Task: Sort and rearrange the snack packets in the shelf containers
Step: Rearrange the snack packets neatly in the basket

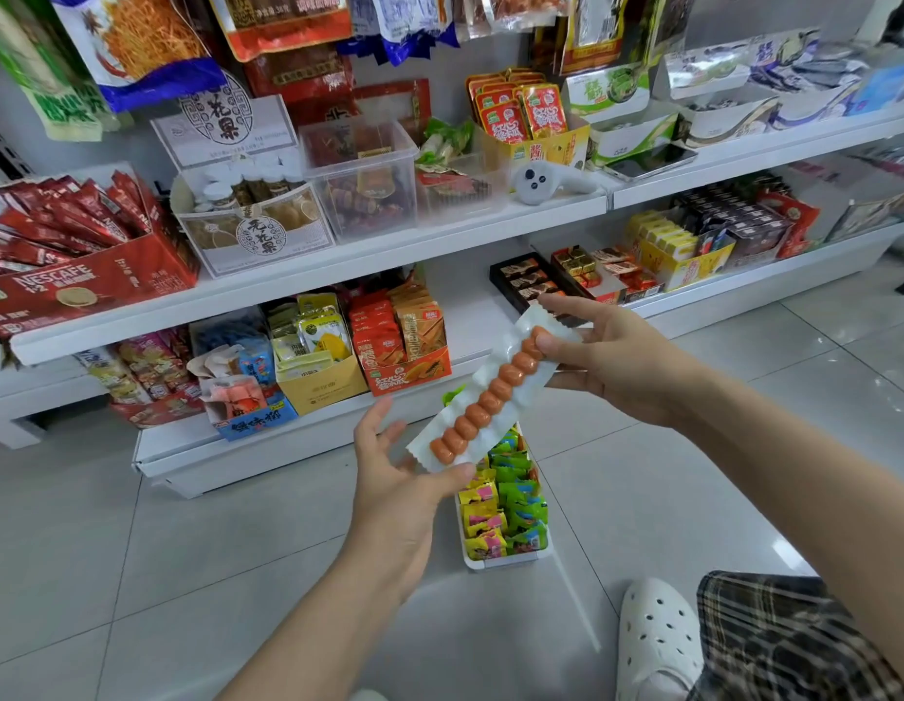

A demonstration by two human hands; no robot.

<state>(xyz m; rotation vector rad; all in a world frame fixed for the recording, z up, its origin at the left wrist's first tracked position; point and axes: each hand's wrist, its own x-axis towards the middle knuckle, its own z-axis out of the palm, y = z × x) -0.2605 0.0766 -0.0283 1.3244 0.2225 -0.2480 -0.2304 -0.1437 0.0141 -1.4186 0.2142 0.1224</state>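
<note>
sausage packet [490, 397], a long clear strip of orange links, is in the air between both hands, over the floor in front of the lower shelf [308, 437]; the right hand [606, 356] pinches its upper end with thumb on top and fingers behind; the left hand [399, 478] holds the lower end, thumb against the packet edge, the other fingers spread loosely; the sorting looks partly done at best: a white tray [505, 561] of bright small packets sits out on the floor below the hands, not on a shelf, and this packet has no place yet; the clear bin [361, 179] on the middle shelf holds similar reddish packets and has room on top, so it seems a likely home, though i cannot be sure; the shelf lips stick out toward the hands, and the boxes on the lower shelf stand close together; the tiled floor [136, 548] to the left is open; a white shoe [657, 634] is near the tray.
</note>
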